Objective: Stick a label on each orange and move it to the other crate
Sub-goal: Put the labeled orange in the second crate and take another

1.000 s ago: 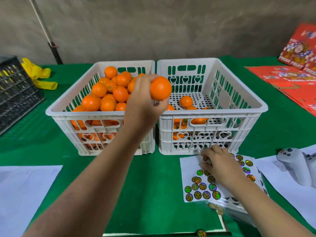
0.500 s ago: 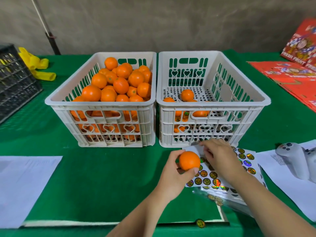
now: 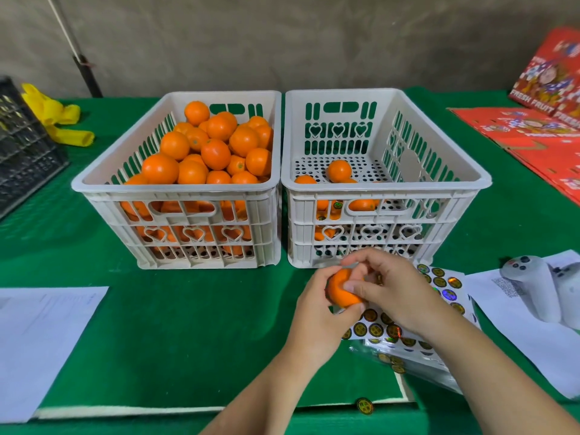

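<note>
Both hands meet on one orange point(image 3: 342, 291) just near of the right crate point(image 3: 386, 186), above the sticker sheet point(image 3: 439, 287). The left hand point(image 3: 317, 312) cups it; the right hand point(image 3: 389, 290) pinches its top. The orange is round, so its facing cannot be told.

L grip point(image 3: 317, 312) & R grip point(image 3: 394, 291) both curled, fingertips meeting, forearms converging.

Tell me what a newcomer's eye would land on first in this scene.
The white slotted plastic crate on the left, heaped with bright oranges, stands beside a matching white crate on the right holding only a few. In front of the right crate, the left hand and right hand hold a single orange between them, over a white sheet of round shiny stickers on the green table cloth.
</note>
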